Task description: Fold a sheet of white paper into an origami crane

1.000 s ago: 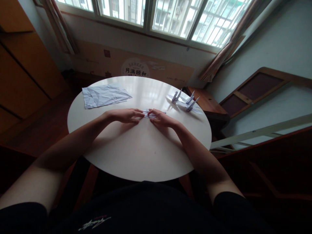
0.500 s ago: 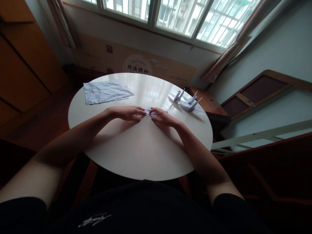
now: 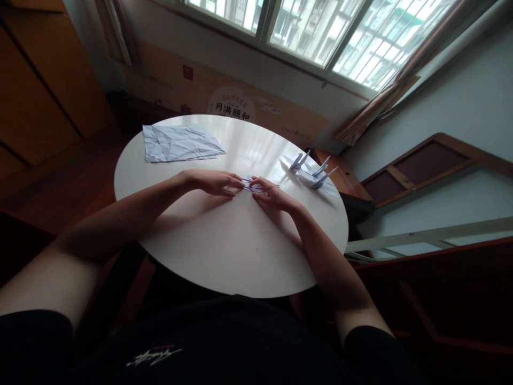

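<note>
A small piece of folded paper, white with bluish edges, lies flat near the middle of the round white table. From its left side my left hand holds it, fingers stretched together and their tips at the paper's edge. My right hand has bent fingers pressed on the paper from the right and hides part of it. The fine folds are too small to make out.
Creased white sheets lie at the table's back left. Several folded paper cranes stand at the right edge on a pale sheet. Beyond that edge is a brown wooden cabinet, with a window behind.
The camera view has tilted, so the table and room appear slanted and shifted slightly. Both hands stay at the folded paper with almost no visible movement of the fingers.
</note>
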`<action>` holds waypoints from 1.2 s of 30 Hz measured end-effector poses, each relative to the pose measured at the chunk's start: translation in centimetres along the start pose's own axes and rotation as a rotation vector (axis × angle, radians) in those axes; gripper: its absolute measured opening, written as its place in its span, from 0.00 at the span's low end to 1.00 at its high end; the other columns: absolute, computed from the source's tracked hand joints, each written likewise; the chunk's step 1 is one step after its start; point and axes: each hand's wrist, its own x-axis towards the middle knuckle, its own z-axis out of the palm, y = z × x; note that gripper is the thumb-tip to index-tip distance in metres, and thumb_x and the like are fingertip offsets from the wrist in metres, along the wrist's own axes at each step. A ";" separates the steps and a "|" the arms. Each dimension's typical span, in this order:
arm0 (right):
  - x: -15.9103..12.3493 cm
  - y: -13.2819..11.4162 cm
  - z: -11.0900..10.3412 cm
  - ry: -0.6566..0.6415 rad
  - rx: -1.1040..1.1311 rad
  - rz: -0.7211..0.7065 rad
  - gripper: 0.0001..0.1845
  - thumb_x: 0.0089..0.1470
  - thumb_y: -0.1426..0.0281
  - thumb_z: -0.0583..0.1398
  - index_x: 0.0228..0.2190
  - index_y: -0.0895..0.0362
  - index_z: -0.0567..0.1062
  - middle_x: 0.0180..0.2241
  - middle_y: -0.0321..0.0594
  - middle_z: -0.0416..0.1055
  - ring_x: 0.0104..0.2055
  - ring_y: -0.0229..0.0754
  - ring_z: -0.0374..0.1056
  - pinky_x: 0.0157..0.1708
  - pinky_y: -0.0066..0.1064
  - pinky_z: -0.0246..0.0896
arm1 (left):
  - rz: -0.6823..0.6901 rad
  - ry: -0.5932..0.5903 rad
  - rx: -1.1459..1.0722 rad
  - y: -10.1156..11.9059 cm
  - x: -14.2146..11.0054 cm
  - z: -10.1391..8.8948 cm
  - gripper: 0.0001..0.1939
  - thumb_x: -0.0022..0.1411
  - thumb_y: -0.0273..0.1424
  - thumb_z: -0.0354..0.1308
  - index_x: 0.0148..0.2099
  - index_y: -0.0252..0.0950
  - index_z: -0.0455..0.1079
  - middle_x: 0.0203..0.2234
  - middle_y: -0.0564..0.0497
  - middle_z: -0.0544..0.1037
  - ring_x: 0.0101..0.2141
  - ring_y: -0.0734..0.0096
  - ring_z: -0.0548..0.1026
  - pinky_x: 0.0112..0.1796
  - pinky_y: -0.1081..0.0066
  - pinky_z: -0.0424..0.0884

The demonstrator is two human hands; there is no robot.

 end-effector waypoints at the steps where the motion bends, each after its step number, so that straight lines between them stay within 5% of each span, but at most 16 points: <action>1: 0.0 -0.1 0.0 -0.004 0.004 0.002 0.18 0.58 0.64 0.60 0.50 0.54 0.73 0.61 0.52 0.67 0.64 0.53 0.63 0.63 0.50 0.57 | 0.001 0.004 -0.005 0.0 0.0 0.0 0.25 0.70 0.32 0.58 0.67 0.39 0.68 0.62 0.44 0.71 0.58 0.59 0.72 0.59 0.69 0.66; 12: -0.2 -0.6 -0.3 -0.026 0.032 0.034 0.18 0.58 0.64 0.59 0.49 0.55 0.72 0.61 0.54 0.66 0.69 0.54 0.57 0.65 0.53 0.52 | 0.016 0.003 -0.003 0.1 0.1 -0.1 0.22 0.70 0.30 0.56 0.64 0.36 0.70 0.58 0.42 0.75 0.53 0.59 0.75 0.53 0.70 0.67; 36: 0.2 -0.2 0.2 0.029 -0.059 0.003 0.19 0.57 0.67 0.61 0.50 0.54 0.75 0.60 0.51 0.69 0.62 0.52 0.67 0.63 0.49 0.58 | -0.033 -0.014 0.094 0.3 -0.4 -0.5 0.23 0.72 0.34 0.58 0.66 0.34 0.68 0.63 0.37 0.70 0.60 0.55 0.71 0.61 0.63 0.65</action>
